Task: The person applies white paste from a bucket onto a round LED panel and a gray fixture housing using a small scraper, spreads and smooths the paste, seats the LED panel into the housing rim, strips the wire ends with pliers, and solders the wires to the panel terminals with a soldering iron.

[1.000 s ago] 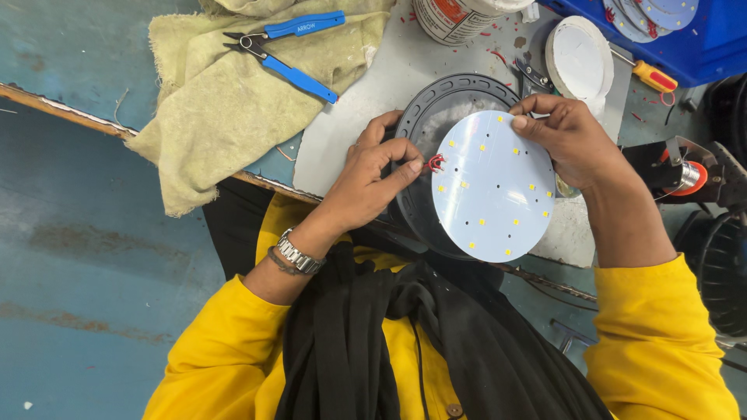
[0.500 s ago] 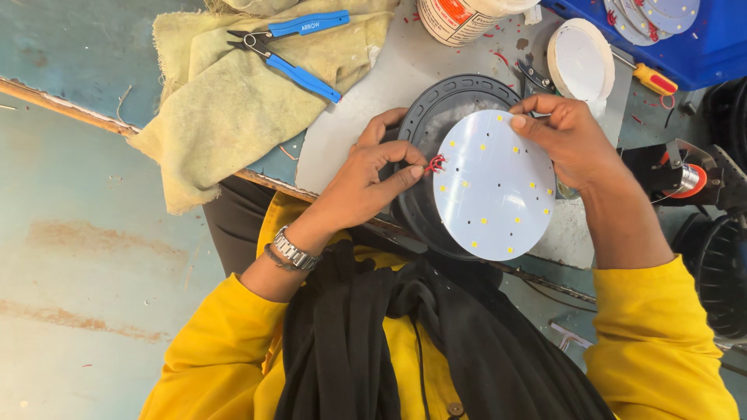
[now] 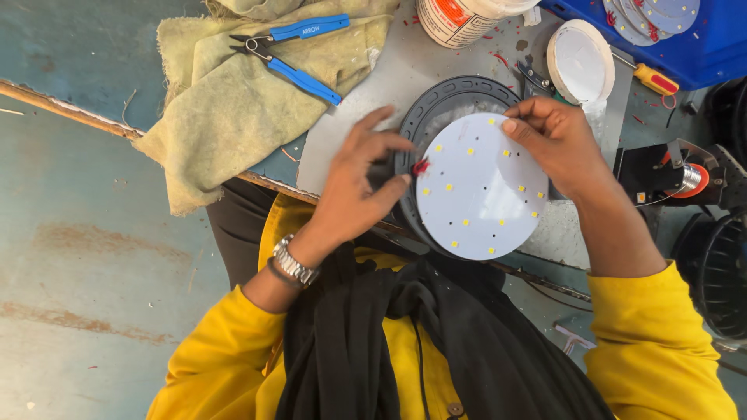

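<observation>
A round white LED board (image 3: 480, 187) dotted with small yellow chips lies tilted over a black round lamp housing (image 3: 443, 105) at the near edge of the bench. My right hand (image 3: 554, 140) grips the board's upper right rim. My left hand (image 3: 359, 187) rests against the housing's left side, thumb and fingertips pinching at the red wire end (image 3: 421, 166) on the board's left edge.
Blue-handled pliers (image 3: 292, 48) lie on a yellowish cloth (image 3: 226, 109) at the back left. A white tub (image 3: 459, 17), a round white diffuser disc (image 3: 580, 62), a screwdriver (image 3: 652, 78) and a blue tray of boards (image 3: 700, 43) stand behind. Black housings (image 3: 720, 268) sit to the right.
My left fingers have spread and shifted on the housing's left edge near the red wire. The board and my right hand have barely moved.
</observation>
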The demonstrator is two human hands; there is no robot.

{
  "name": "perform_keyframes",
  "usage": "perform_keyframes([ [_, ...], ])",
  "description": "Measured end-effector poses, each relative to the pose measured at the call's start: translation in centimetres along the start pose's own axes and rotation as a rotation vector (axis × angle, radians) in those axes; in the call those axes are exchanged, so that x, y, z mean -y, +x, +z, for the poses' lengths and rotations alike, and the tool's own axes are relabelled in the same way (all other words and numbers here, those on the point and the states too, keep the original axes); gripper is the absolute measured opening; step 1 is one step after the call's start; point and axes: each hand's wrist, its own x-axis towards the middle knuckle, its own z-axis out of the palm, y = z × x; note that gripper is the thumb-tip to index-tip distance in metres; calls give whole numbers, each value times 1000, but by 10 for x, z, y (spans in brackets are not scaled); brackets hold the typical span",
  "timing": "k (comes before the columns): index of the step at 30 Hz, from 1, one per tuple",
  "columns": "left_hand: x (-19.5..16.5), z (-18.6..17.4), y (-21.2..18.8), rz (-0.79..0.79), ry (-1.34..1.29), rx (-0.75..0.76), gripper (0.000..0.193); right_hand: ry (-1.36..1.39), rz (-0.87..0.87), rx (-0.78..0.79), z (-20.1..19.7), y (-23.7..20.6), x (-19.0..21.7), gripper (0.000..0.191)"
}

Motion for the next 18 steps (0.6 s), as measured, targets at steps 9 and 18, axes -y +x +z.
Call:
perform_keyframes([
  [9, -14, 1, -15, -11, -11, -57, 33, -127, -249, -173, 27, 1, 7, 20],
  [18, -12, 19, -13, -50, 23, -104, 27, -506, -429, -249, 35, 13, 23, 16],
])
